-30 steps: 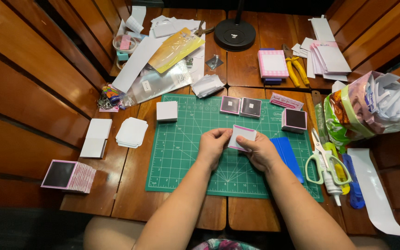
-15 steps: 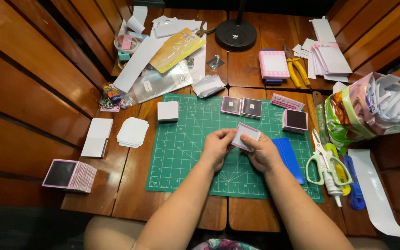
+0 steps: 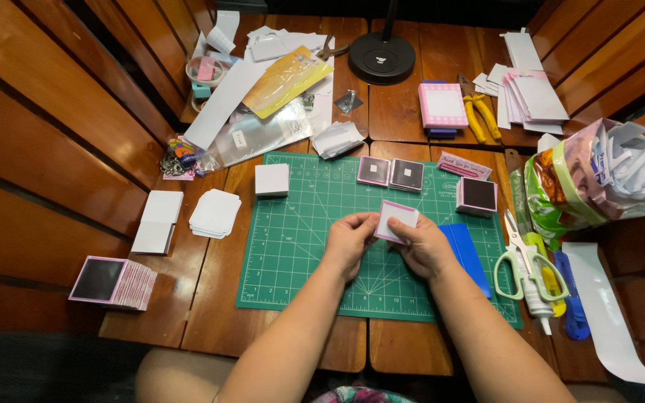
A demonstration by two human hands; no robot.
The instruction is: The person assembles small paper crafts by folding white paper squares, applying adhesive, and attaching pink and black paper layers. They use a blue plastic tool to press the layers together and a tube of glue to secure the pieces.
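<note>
Just above the middle of the green cutting mat (image 3: 300,246), I held a small white card with a pink edge (image 3: 396,221) between both hands. My left hand (image 3: 349,240) was pinched on the card's left edge, thumb and fingertips closed on it, and my right hand (image 3: 421,245) was clamped on its lower right side, so the card sat tilted up off the mat where I could see its face. Holding it at two edges kept it flat and steady, I judge, while I worked on it.

Beyond the card, at the far edge of the mat, two dark squares with pink borders (image 3: 390,172) lay side by side, laid out in easy reach. A short stack of the same squares (image 3: 476,195) stood at the mat's far right corner, and a white block (image 3: 272,180) sat at its far left corner. A blue flat piece (image 3: 466,254) lay on the mat just right of my right hand.

Right of the mat, off its edge, scissors with white handles (image 3: 522,257) rested on the wooden surface (image 3: 210,313), with a glue tube beside them. Left of the mat lay a stack of white cards (image 3: 215,213), and further left a bigger pile of pink-edged dark cards (image 3: 112,282). Far beyond the mat stood a black lamp base (image 3: 381,57).
</note>
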